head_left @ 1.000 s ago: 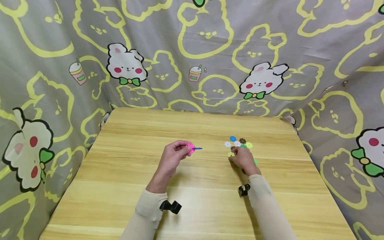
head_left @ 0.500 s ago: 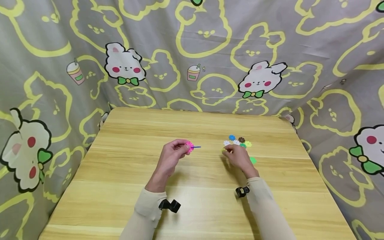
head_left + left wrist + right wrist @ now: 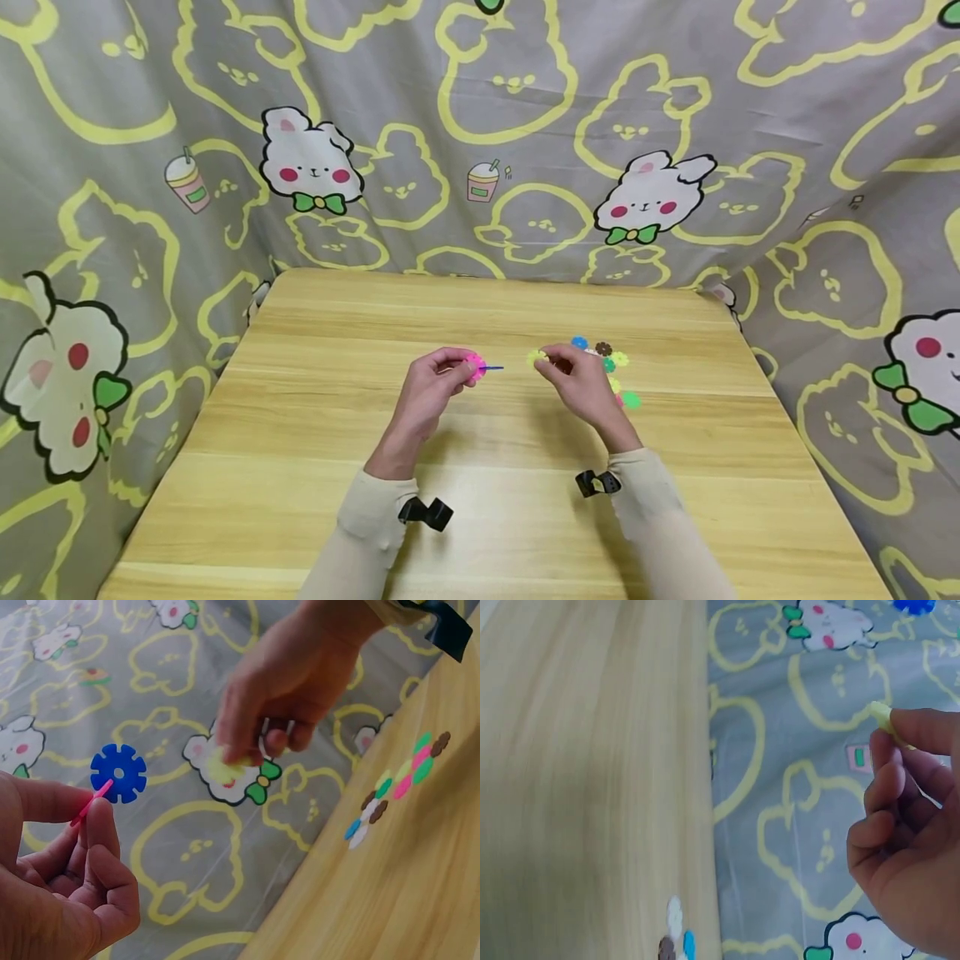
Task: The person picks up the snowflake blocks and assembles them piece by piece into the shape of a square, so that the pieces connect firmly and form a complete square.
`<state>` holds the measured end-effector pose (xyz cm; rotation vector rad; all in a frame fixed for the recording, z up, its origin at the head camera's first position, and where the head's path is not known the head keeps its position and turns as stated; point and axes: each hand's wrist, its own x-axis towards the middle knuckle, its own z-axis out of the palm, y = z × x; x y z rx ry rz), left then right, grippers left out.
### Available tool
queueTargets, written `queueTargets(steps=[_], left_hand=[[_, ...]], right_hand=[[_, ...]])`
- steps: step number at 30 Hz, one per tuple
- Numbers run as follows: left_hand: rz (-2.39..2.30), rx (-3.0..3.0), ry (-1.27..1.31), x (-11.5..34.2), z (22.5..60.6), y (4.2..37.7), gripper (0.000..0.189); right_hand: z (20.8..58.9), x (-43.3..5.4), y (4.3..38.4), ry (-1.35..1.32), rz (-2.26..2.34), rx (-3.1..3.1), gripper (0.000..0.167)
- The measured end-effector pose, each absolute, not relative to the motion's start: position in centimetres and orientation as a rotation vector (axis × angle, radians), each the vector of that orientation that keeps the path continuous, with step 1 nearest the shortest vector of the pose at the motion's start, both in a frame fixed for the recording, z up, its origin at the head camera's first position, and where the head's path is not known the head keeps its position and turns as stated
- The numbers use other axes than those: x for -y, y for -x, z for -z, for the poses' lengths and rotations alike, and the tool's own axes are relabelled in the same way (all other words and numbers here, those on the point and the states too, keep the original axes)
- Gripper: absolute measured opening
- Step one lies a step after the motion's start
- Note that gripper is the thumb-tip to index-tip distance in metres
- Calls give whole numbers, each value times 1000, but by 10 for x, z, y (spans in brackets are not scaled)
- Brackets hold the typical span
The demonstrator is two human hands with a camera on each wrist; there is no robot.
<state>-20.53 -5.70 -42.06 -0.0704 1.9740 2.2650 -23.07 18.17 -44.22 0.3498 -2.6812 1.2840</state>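
Observation:
Between thumb and fingers, my left hand [image 3: 426, 400] pinches a pink notched disc [image 3: 474, 367]. Slotted into its edge at an angle is a blue notched disc [image 3: 118, 774], seen face-on in the left wrist view with a small hole at its middle. My right hand [image 3: 587, 385] pinches a yellow notched disc [image 3: 537, 359], held up a short way to the right of the joined pair and apart from it. In the right wrist view the yellow disc [image 3: 882, 714] shows nearly edge-on at the fingertips.
Loose discs lie on the wooden table [image 3: 315, 450] beyond and beside my right hand, among them a blue disc [image 3: 579, 342], a brown disc [image 3: 603, 349] and a green disc [image 3: 631, 401]. A patterned grey curtain [image 3: 420, 92] surrounds the table's back and sides.
My right hand has lifted the yellow disc from the group of loose discs and carried it left, toward the left hand. The left hand has stayed nearly still with the joined discs.

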Motion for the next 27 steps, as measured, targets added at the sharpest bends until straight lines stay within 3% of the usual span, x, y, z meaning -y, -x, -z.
queueTargets(steps=[13,27], left_hand=[[-2263,-2002,53,55,423,206,17],[-2218,-2021,38,54,424,205,17]], right_hand=[[421,-167,216,-366,-1687,2680,18],[421,-161,214,-411,-1768,2740,17]])
